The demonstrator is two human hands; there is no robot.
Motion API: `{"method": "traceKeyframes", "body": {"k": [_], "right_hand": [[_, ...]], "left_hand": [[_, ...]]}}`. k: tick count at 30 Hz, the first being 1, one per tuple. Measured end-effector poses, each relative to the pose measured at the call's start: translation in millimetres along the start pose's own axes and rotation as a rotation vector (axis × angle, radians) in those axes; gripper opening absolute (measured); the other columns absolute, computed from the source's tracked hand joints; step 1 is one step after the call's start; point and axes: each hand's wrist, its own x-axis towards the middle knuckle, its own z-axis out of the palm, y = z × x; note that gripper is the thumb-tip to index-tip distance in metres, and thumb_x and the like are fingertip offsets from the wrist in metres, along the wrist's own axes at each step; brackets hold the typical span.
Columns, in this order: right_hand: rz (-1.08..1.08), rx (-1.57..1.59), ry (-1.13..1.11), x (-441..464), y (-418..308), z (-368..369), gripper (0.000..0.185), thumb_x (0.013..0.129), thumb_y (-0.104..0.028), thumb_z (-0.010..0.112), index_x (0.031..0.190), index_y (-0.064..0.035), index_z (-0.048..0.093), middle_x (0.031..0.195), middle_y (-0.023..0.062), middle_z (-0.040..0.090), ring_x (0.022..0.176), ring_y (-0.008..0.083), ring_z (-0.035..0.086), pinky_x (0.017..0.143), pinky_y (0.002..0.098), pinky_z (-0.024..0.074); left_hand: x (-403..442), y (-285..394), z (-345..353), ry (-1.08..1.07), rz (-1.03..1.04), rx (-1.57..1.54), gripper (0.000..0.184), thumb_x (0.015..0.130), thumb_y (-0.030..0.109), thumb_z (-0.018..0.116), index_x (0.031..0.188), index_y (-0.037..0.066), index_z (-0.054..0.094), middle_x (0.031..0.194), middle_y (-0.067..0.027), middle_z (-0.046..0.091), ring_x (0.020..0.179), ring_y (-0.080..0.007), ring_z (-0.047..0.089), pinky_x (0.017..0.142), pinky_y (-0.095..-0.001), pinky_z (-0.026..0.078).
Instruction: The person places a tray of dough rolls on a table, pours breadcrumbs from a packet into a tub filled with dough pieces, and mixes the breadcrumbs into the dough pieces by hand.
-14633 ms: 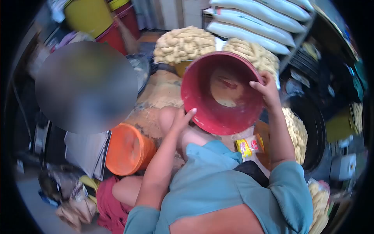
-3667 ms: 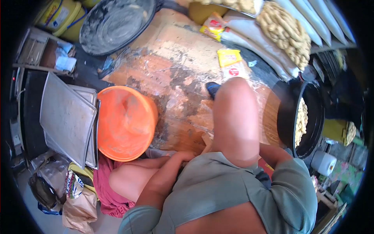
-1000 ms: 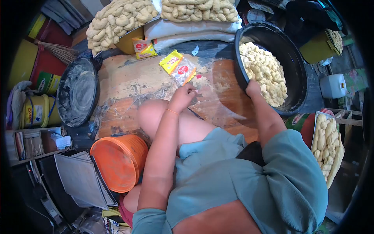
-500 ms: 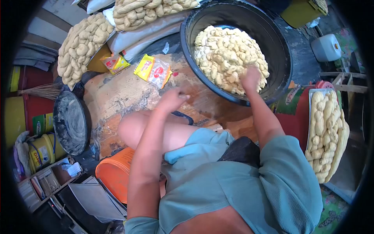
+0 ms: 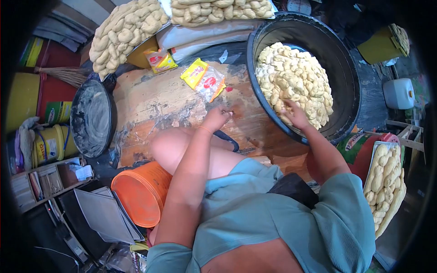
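Note:
A large black tub (image 5: pixel 350 91) holds a heap of pale, knobbly dough pieces (image 5: pixel 300 82). My right hand (image 5: pixel 297 116) reaches over the tub's near rim, its fingers apart and touching the pieces at the near edge of the heap. Left of the tub, my left hand (image 5: pixel 217 119) hovers over the worn wooden board (image 5: pixel 159 104) near my knee. Its fingers are curled together, and whatever may be between them is hidden. A yellow-and-clear plastic packet (image 5: pixel 205 79) lies on the board beyond my left hand.
Trays heaped with twisted dough pieces (image 5: pixel 129 34) stand at the back left, with more dough twists (image 5: pixel 384 182) at the right. A second yellow packet (image 5: pixel 160 60) lies near white sacks (image 5: pixel 205 36). A black basin (image 5: pixel 92 118) and an orange bucket (image 5: pixel 139 193) are on my left.
The view has shifted, so the surroundings sit lower and mostly farther right. My right hand's fingers are now spread at the heap's near edge; my left hand stays over the board.

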Motion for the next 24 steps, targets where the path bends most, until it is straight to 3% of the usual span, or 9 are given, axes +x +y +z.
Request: {"method": "traceKeyframes", "body": {"k": [1,2,4,7,13,15,16,20,24], "right_hand": [[0.089,0.066,-0.173,7,-23,17,0.075,0.08,-0.043,0.069,0.136,-0.004,0.038,0.123,0.0228,0.052,0.114,0.0314,0.052,0.096,0.0377,0.0412],[-0.119,-0.055,-0.153,15,-33,41,0.072,0.077,-0.039,0.072,0.131,-0.0028,0.04,0.112,0.0266,0.057,0.105,0.0351,0.058,0.09,0.0409,0.0458],[0.138,-0.464,-0.151,37,-60,58,0.061,0.076,-0.031,0.067,0.123,-0.0013,0.042,0.095,0.0245,0.064,0.091,0.0385,0.063,0.08,0.0429,0.0498],[0.211,-0.54,-0.024,51,-72,71,0.05,0.072,-0.021,0.064,0.114,-0.0026,0.044,0.085,0.023,0.065,0.081,0.0417,0.063,0.074,0.0477,0.0503],[0.274,-0.643,0.043,57,-75,84,0.055,0.068,-0.017,0.066,0.117,-0.0018,0.044,0.091,0.0261,0.064,0.087,0.0416,0.063,0.079,0.0487,0.0493],[0.263,-0.679,0.054,54,-79,88,0.049,0.07,-0.014,0.064,0.114,-0.0023,0.046,0.099,0.0247,0.061,0.096,0.0403,0.06,0.083,0.0484,0.048],[0.227,-0.741,0.061,53,-78,90,0.037,0.077,-0.017,0.059,0.109,-0.0014,0.048,0.096,0.0248,0.063,0.093,0.0416,0.061,0.082,0.0479,0.0483],[0.219,-0.832,0.083,49,-66,103,0.041,0.072,-0.01,0.063,0.109,-0.0004,0.048,0.1,0.0254,0.062,0.096,0.0411,0.06,0.085,0.047,0.0482],[0.232,-0.934,-0.029,29,-101,123,0.045,0.069,-0.008,0.064,0.11,0.0021,0.047,0.101,0.0255,0.061,0.096,0.0407,0.061,0.085,0.0462,0.0488]], "left_hand": [[-2,-1,-2,0.028,0.004,-0.008,0.034,0.078,0.033,0.066,0.084,0.0,0.067,0.088,-0.023,0.065,0.087,-0.0345,0.064,0.078,-0.0396,0.048],[-3,-2,-2,-0.037,0.005,0.021,0.035,0.079,0.033,0.066,0.09,0.0,0.067,0.09,-0.0223,0.065,0.088,-0.0336,0.064,0.079,-0.0387,0.048],[-2,-7,-4,-0.157,0.006,0.082,0.04,0.08,0.034,0.066,0.102,0.001,0.065,0.095,-0.021,0.066,0.09,-0.0317,0.063,0.081,-0.0368,0.048],[-5,-5,-7,-0.16,0.054,0.048,0.037,0.08,0.034,0.065,0.099,0.002,0.066,0.094,-0.02,0.066,0.089,-0.0318,0.063,0.082,-0.038,0.048],[-26,5,-26,-0.061,0.06,-0.071,0.034,0.08,0.033,0.064,0.097,0.004,0.066,0.09,-0.019,0.067,0.086,-0.0313,0.064,0.079,-0.0389,0.048],[-36,3,-31,0.029,0.147,0.012,0.034,0.079,0.033,0.065,0.096,0.004,0.067,0.089,-0.0197,0.066,0.086,-0.0318,0.064,0.078,-0.0405,0.049],[-36,1,-30,0.012,0.143,-0.02,0.035,0.079,0.033,0.065,0.097,0.002,0.065,0.095,-0.0217,0.065,0.091,-0.0346,0.063,0.083,-0.0417,0.048],[-65,-8,-52,0.077,0.212,0.036,0.036,0.08,0.029,0.063,0.1,0.0,0.062,0.105,-0.0234,0.063,0.101,-0.0366,0.06,0.089,-0.0432,0.047],[-79,-21,-70,0.109,0.098,-0.037,0.039,0.079,0.033,0.063,0.099,-0.001,0.065,0.101,-0.0224,0.064,0.097,-0.0361,0.062,0.086,-0.0437,0.048]]}}
